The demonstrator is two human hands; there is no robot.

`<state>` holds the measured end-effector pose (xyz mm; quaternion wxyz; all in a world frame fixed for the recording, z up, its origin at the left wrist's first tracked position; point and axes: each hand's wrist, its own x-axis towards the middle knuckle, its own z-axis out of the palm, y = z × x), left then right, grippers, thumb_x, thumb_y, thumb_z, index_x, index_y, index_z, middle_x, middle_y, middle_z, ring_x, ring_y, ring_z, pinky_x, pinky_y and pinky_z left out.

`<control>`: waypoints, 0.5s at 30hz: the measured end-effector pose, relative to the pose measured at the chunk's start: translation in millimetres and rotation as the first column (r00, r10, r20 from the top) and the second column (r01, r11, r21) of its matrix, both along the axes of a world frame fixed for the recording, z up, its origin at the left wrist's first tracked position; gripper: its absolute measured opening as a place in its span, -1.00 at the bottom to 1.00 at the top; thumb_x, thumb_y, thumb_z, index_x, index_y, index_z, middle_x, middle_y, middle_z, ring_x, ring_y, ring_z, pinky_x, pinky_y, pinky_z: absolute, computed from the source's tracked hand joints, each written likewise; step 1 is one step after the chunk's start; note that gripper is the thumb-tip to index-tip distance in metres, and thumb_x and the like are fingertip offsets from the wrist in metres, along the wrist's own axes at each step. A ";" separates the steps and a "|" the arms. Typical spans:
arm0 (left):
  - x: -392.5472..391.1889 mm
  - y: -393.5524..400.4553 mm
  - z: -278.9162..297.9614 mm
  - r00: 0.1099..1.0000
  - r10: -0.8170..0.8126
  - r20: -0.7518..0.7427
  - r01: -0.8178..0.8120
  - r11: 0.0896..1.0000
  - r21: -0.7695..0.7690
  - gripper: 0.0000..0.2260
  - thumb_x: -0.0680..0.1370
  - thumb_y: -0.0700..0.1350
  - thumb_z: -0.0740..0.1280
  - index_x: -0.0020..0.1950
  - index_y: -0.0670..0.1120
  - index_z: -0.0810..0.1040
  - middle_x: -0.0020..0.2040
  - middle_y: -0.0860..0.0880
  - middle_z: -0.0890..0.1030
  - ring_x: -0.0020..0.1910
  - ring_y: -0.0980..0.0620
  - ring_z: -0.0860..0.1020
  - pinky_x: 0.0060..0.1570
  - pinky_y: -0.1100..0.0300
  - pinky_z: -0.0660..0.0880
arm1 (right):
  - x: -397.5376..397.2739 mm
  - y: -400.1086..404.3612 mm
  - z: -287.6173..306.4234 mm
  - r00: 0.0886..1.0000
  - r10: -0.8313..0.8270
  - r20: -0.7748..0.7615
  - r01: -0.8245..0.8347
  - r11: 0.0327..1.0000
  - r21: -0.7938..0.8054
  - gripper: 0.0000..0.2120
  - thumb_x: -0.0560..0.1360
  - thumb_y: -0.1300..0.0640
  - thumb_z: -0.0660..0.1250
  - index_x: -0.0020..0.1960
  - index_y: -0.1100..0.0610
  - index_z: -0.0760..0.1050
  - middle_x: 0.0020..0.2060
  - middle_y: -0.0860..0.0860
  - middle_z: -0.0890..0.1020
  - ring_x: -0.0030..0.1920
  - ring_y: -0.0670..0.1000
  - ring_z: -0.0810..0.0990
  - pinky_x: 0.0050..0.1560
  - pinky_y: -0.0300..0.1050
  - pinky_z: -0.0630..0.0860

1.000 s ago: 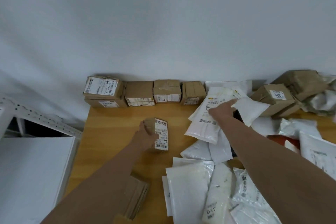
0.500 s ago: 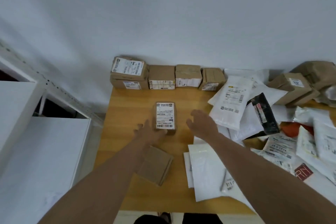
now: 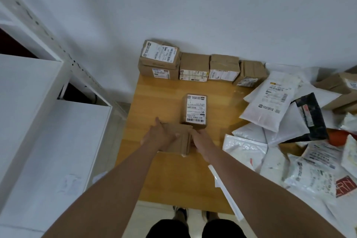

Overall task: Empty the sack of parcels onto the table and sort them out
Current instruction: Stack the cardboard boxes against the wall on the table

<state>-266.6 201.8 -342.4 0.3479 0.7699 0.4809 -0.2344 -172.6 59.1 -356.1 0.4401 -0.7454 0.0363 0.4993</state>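
Observation:
A flat brown cardboard parcel lies on the wooden table near its left front. My left hand grips its left side and my right hand grips its right edge. Just beyond it sits a small brown box with a white label, touching or nearly touching the parcel. Along the wall stands a row of brown boxes, the leftmost being a stack of two. A heap of white mailer bags covers the right of the table.
A black mailer and a red item lie in the heap. More brown boxes sit at the far right. White shelving stands close to the table's left edge. The front edge is near my legs.
My left hand has let go of the labelled box, which now lies flat on the table. Both hands have drawn back and closed on the flat brown parcel.

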 end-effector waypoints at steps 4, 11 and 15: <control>1.0 8.3 4.4 0.994 0.113 0.008 -0.113 0.992 -0.062 0.13 0.35 0.35 0.43 0.58 -0.01 -0.27 0.53 -0.22 0.20 0.44 -0.27 0.30 0.35 -0.17 0.35 | 4.0 6.4 -8.1 0.997 0.074 0.034 -0.073 0.997 -0.039 -0.61 0.42 -0.17 0.30 -0.06 0.17 0.52 -0.06 0.07 0.64 -0.03 0.10 0.62 0.11 0.08 0.56; 68.1 -16.8 47.4 0.946 0.139 0.291 -0.182 0.975 0.126 -0.21 0.55 0.26 0.23 0.60 -0.03 -0.10 0.59 -0.12 -0.03 0.56 -0.18 -0.03 0.51 -0.11 -0.02 | 36.0 -14.3 62.7 0.838 0.206 0.505 -0.161 0.978 -0.130 -0.86 0.58 0.03 0.19 -0.07 0.06 0.46 -0.25 -0.14 0.54 -0.28 -0.15 0.52 -0.37 -0.28 0.36; 125.8 -51.4 80.0 0.891 -0.025 0.454 -0.041 0.990 0.136 -0.34 0.58 0.02 0.25 0.59 -0.06 0.02 0.57 -0.12 0.09 0.53 -0.17 0.09 0.48 -0.12 0.12 | 80.8 -38.1 105.3 0.686 0.224 0.692 -0.150 0.974 -0.167 -0.83 0.55 0.05 0.21 -0.09 0.13 0.50 -0.26 0.01 0.58 -0.22 0.01 0.56 -0.24 -0.11 0.46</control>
